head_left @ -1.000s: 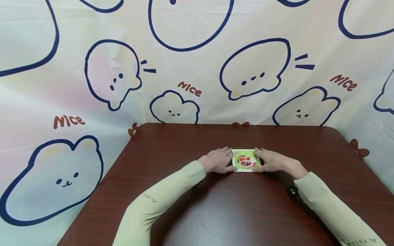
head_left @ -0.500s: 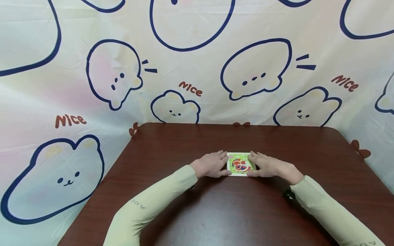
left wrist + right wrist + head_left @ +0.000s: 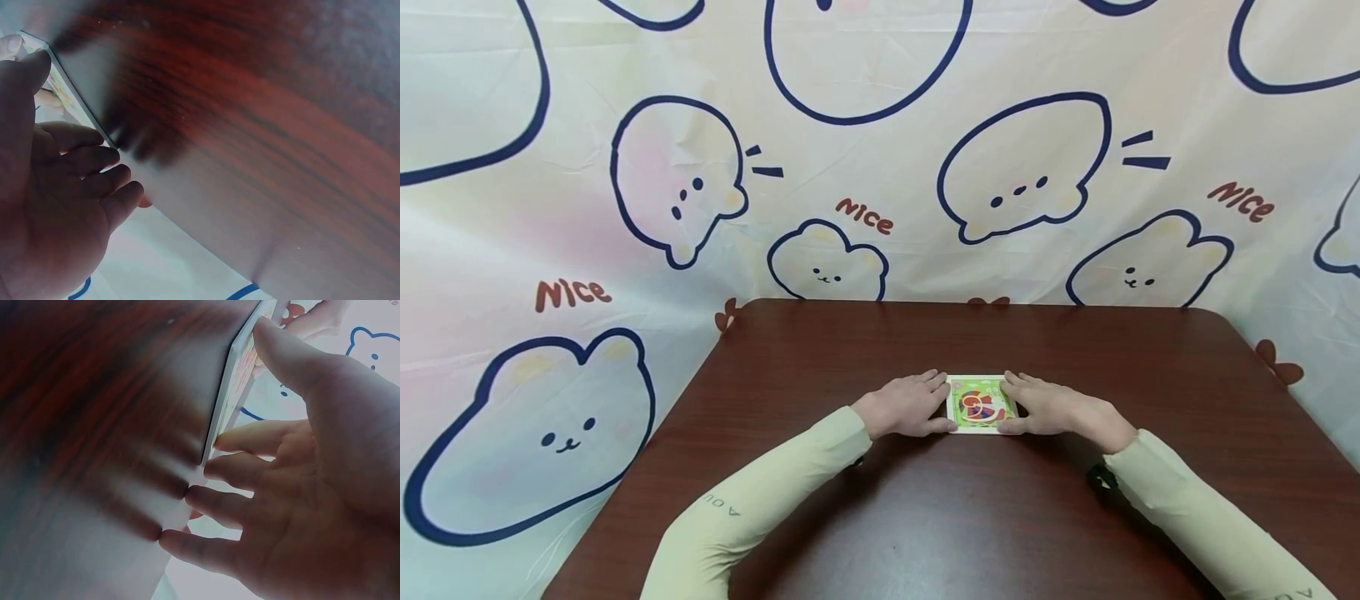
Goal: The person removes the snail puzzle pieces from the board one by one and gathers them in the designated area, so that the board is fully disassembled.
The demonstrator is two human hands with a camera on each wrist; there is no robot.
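A small flat square picture board (image 3: 981, 407) lies on the dark brown table, with a white border, a green ground and a round red and multicoloured figure. My left hand (image 3: 907, 404) rests at its left edge, fingers stretched and thumb at the near left corner. On the opposite side my right hand (image 3: 1045, 406) touches the right edge, fingertips and thumb slightly over the border. In the left wrist view the left fingers (image 3: 81, 156) are nearly straight. The right wrist view shows the right fingers (image 3: 219, 503) spread, two of them at the board's edge and the others down at the tabletop.
The brown tabletop (image 3: 925, 517) reaches to a pale curtain (image 3: 910, 167) with blue-outlined cartoon animals, which hangs behind and at both sides. A dark band (image 3: 1102, 479) sits under the right wrist.
Both hands and the picture board between them have slid left and a little towards me, mostly in the first half second. The hands keep their places at its two sides.
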